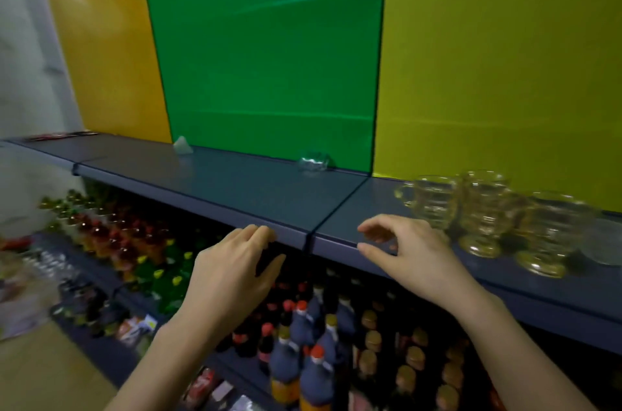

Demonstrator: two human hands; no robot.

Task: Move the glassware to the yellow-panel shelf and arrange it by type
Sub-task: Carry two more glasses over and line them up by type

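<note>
Nothing is gripped: the left hand (pixel 235 262) is rested, fingers loosely bent, on the shelf (pixel 235 181) edge; the right hand (pixel 409 252) is held relaxed above it. Footed glasses (pixel 481 208) are grouped before the yellow panel (pixel 505 73).

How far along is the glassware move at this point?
Done: footed glass cups stand grouped on the yellow-panel shelf. In hand: nothing; left hand and right hand are empty at the shelf edge. Remaining: a small clear glass by the green panel, maybe the pale item farther left.
</note>
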